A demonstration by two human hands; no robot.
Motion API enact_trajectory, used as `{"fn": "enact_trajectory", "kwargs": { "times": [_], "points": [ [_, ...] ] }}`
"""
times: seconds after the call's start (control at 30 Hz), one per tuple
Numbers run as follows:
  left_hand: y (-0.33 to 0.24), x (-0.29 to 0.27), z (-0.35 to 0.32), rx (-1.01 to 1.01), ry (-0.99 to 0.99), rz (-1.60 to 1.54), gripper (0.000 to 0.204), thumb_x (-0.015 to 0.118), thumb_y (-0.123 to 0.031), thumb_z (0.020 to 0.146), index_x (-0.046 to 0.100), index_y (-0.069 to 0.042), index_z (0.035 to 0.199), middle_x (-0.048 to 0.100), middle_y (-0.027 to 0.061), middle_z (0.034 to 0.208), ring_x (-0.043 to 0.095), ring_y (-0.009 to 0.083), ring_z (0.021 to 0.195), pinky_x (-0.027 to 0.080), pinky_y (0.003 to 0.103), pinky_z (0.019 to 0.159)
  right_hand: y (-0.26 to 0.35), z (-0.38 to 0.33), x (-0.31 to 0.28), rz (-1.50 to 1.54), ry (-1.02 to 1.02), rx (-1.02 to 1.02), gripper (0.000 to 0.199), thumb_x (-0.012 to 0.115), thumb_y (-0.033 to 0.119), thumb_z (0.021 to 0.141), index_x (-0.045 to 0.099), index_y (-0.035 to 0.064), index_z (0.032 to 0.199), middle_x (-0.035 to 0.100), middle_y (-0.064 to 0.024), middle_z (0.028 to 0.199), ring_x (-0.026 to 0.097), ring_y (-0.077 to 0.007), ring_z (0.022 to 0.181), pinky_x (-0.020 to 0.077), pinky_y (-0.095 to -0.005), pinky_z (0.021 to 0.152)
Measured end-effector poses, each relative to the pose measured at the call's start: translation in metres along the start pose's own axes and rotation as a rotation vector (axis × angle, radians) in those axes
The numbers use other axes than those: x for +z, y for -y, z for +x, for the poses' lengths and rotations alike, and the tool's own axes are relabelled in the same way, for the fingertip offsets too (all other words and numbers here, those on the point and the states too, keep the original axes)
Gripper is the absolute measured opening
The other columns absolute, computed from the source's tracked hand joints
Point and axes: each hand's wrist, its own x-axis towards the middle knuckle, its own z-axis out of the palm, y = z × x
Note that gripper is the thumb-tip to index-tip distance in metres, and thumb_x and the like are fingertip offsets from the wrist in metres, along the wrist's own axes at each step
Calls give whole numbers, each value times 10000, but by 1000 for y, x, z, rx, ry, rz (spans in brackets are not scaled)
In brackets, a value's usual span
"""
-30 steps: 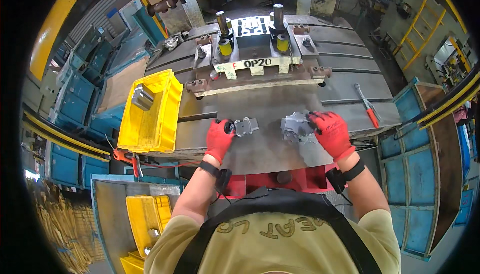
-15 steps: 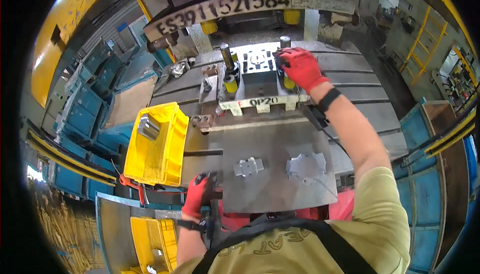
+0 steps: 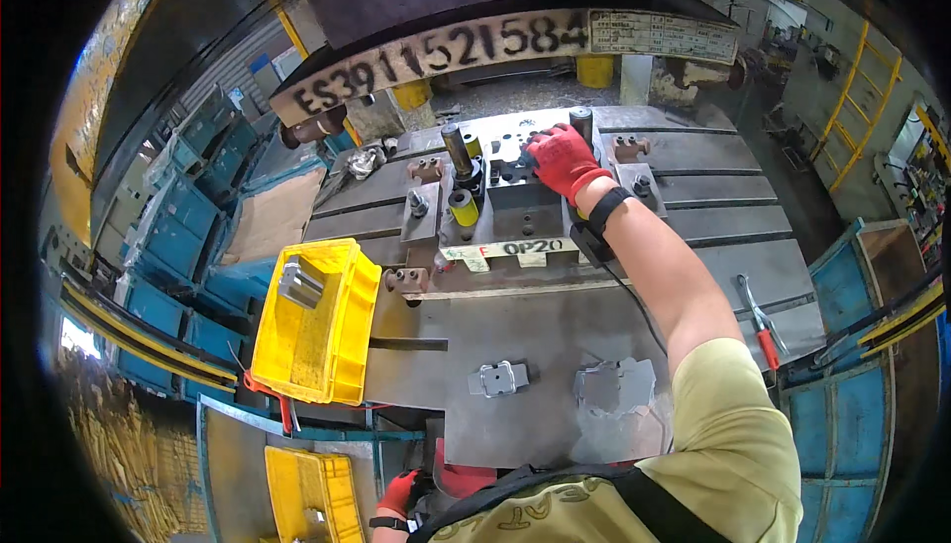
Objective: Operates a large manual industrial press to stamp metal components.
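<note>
My right hand (image 3: 565, 162), in a red glove with dark fingertips, reaches over the pale top plate (image 3: 508, 174) of a press die. Its fingers are bent and close together at the plate; whatever is under them is hidden. Dark guide posts rise on both sides, the left post (image 3: 457, 150) above a yellow collar (image 3: 463, 208). Low at the lower edge, near my body, is my left hand (image 3: 401, 493), also red-gloved, with its fingers mostly hidden. Between my arms, a small metal piece (image 3: 498, 379) and a flat irregular metal sheet (image 3: 616, 384) lie on the steel plate (image 3: 535, 424).
A yellow bin (image 3: 342, 370) holding a grey metal block (image 3: 300, 282) stands at the left; another yellow bin (image 3: 342, 493) is lower down. Red-handled pliers (image 3: 761, 323) lie on the slotted bed at the right. The press's upper beam (image 3: 436, 57) hangs above the die.
The view has shifted, bringing the pliers into sight. My right hand has moved left from the right guide post onto the plate. My left hand has drawn back toward my body.
</note>
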Motion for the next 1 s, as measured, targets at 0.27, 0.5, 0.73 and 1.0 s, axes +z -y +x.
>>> {"fn": "enact_trajectory", "kwargs": {
  "times": [0.27, 0.5, 0.73, 1.0],
  "points": [
    [-9, 12, 28, -227, 21, -289, 283, 422, -223, 814, 556, -22, 961, 583, 116, 911, 542, 179, 828, 411, 288, 717, 5, -4, -22, 173, 214, 8, 439, 399, 422, 764, 546, 88, 1007, 485, -79, 1117, 402, -237, 1079, 240, -380, 937],
    [-29, 7, 50, -252, 126, -318, 322, 481, -288, 789, 566, -12, 932, 586, 141, 904, 547, 206, 869, 422, 290, 717, 13, -85, -48, 244, -25, -58, 485, 405, 436, 787, 538, 28, 1014, 440, -133, 1166, 385, -284, 1093, 235, -398, 948],
    [-55, 25, 45, -101, 331, -572, 325, 472, -290, 794, 556, -19, 952, 581, 137, 922, 539, 205, 881, 414, 293, 733, -9, -278, -116, 726, -65, 706, 296, 456, 255, 792, 547, 52, 987, 550, -160, 962, 518, -301, 883, 399, -339, 765],
    [-63, 33, 51, -13, 279, -604, 329, 462, -292, 800, 545, -26, 975, 574, 132, 942, 531, 203, 895, 406, 296, 751, 58, -475, -71, 634, 369, 1632, 470, 458, 396, 779, 529, -4, 1015, 542, -212, 977, 513, -329, 932, 382, -369, 809]
  ]
}}
